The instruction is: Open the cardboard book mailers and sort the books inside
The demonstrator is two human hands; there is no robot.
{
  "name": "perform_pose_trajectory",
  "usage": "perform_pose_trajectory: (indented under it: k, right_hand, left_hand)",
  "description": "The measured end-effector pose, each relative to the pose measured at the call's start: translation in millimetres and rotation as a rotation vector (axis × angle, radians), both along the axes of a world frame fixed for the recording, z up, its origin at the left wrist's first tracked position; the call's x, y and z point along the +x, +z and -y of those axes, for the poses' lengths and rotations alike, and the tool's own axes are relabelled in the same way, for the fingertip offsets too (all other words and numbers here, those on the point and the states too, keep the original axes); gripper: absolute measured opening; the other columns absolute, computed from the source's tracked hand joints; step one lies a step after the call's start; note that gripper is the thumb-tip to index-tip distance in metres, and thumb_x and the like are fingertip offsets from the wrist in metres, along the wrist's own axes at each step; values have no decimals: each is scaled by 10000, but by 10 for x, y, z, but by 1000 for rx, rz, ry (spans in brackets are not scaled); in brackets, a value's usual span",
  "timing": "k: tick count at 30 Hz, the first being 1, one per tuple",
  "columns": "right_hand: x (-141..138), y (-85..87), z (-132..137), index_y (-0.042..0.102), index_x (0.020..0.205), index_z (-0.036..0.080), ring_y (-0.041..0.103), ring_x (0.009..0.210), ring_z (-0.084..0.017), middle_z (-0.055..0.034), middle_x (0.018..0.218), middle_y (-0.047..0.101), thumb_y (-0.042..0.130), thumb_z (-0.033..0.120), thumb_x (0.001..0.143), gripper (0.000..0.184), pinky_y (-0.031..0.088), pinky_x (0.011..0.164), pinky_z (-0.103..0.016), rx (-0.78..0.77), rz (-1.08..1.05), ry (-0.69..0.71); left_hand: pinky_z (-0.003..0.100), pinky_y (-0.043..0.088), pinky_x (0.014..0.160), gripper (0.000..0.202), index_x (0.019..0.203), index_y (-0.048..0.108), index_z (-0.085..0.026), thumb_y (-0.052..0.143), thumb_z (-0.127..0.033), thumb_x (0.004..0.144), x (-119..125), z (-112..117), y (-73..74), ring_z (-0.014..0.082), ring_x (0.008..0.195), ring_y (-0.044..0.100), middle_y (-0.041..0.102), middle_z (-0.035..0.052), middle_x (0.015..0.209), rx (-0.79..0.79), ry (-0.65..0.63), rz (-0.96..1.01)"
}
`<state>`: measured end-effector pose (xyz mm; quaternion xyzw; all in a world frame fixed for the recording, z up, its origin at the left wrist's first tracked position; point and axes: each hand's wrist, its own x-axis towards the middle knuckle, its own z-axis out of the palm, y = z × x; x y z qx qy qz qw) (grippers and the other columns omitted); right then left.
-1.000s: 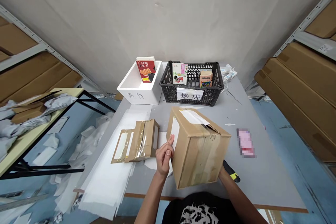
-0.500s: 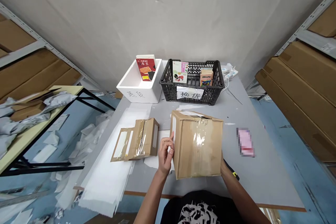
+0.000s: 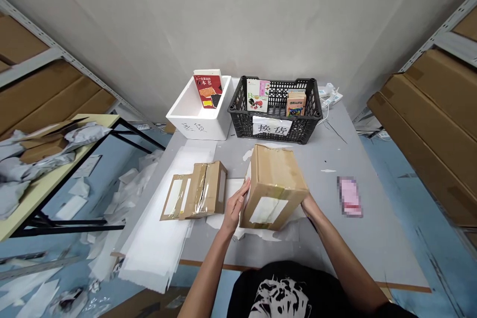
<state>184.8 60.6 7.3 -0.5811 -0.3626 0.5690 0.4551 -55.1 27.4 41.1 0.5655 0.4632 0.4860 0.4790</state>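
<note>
A taped cardboard box [image 3: 283,166] is tilted in front of me above the table, with a white label on the side facing me. My left hand [image 3: 234,206] presses against its left side, fingers closed along the cardboard. On the lower right side, my right hand [image 3: 309,206] grips the box, its fingertips partly hidden behind it. To the left lies a smaller opened cardboard box [image 3: 210,191], its flap with white labels folded out. White paper [image 3: 290,228] shows beneath the box I hold.
A white foam bin [image 3: 201,126] with a red book [image 3: 208,90] stands at the back, beside a black crate [image 3: 238,119] holding several books. White sheets [image 3: 156,248] hang over the table's left front edge. A pink blurred item [image 3: 350,196] lies right; shelves with cartons flank the table.
Between my hands the box has turned, so its top now tilts away and a labelled side faces me. My right hand has moved up slightly along its right side.
</note>
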Motion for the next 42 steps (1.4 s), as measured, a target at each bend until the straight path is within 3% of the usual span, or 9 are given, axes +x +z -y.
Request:
perform_pose_trajectory:
  k: [4,8,14,19,25,29,33,37,42]
  right_hand:
    - [12,88,-116,672,864,194,602,568,-153,-18,678,687,558,464,711,330,493,502,-254,-223,-56,202]
    - [0,101,-204,624,1032,182,624,546,-129,-49,826,698,464,527,822,433,521,499,-244,-347,-83,380]
    - [-38,-2,-262,577,1136,182,632,537,-110,-98,1037,677,368,581,878,519,530,510,-246,-401,-20,409]
    - [-149,-155,-329,623,1061,177,629,566,-114,-84,989,693,360,591,875,524,510,505,-230,-409,103,351]
    - [-192,-439,-260,654,1028,198,673,833,-191,-84,1026,690,370,586,861,509,546,640,-280,-385,198,301]
    - [-131,-526,-95,625,1118,208,620,1033,-230,-95,1180,633,373,573,856,516,556,709,-323,-328,141,278]
    - [-128,-546,101,638,1120,217,592,1090,-242,-80,1200,633,333,588,860,546,525,839,-383,-171,265,278]
    - [-209,-508,266,595,1207,217,547,1167,-244,-67,1261,602,352,547,871,530,426,989,-405,-13,459,277]
    - [-292,-452,370,519,1293,192,571,1137,-260,-85,1260,601,351,441,891,503,451,948,-401,30,639,265]
  left_hand:
    - [394,340,1058,502,1280,544,-224,384,-498,891,-71,-81,28,253,1278,442,520,53,1346,-61,-20,-321]
    - [349,450,871,552,1254,565,-220,221,-507,932,-51,-107,-16,263,1100,588,643,61,1188,-249,37,-648]
    - [348,448,811,605,1130,641,-195,156,-502,939,29,-155,-175,285,1007,626,695,94,1060,-405,100,-821]
    - [405,427,884,589,1229,571,-209,139,-483,937,131,-174,-428,302,1094,583,637,91,1192,-493,148,-804]
    - [457,406,957,575,1341,451,-257,149,-515,925,187,-144,-673,293,1191,523,564,53,1302,-570,177,-645]
    - [378,298,1096,567,1369,411,-203,225,-499,923,145,-77,-693,211,1330,372,417,41,1431,-546,268,-431]
    - [355,275,1116,589,1386,381,-164,313,-496,904,114,53,-648,204,1348,340,368,68,1458,-582,306,-315]
    - [343,296,1101,576,1402,350,-193,341,-470,897,176,175,-611,202,1341,354,375,48,1458,-578,275,-308]
    - [377,389,1010,571,1438,246,-253,293,-449,905,331,209,-604,235,1270,451,424,25,1431,-569,265,-428]
